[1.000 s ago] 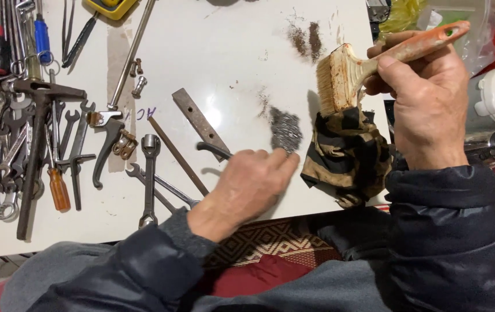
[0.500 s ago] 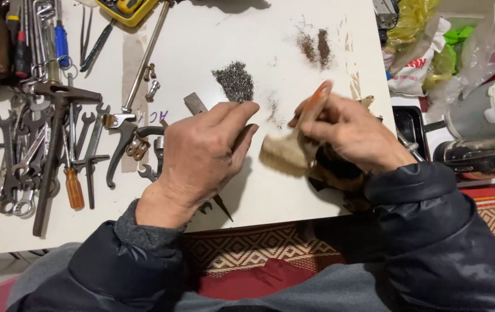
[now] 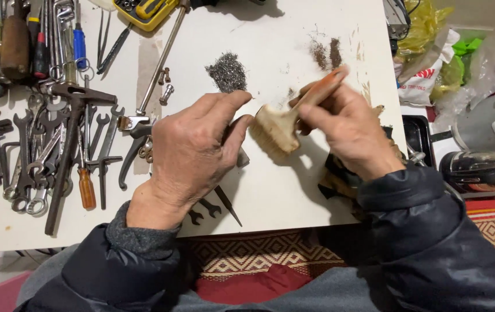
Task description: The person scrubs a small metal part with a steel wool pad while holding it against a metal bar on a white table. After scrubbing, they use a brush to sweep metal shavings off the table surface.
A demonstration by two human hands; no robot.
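Since the earlier frame my right hand [image 3: 348,130] has tilted the paintbrush [image 3: 285,124] bristles-down onto the desk [image 3: 293,190], grip closed around its orange handle. My left hand [image 3: 192,153] lies beside it, fingers loosely curled over a flat metal file [image 3: 242,157].

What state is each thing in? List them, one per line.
Paintbrush: held in right hand, bristles on the table.
Left hand: palm down over a flat metal tool.
Grey filings: one heap.
Brown dust: two small smears.
Wrenches: lying loose at table's left.
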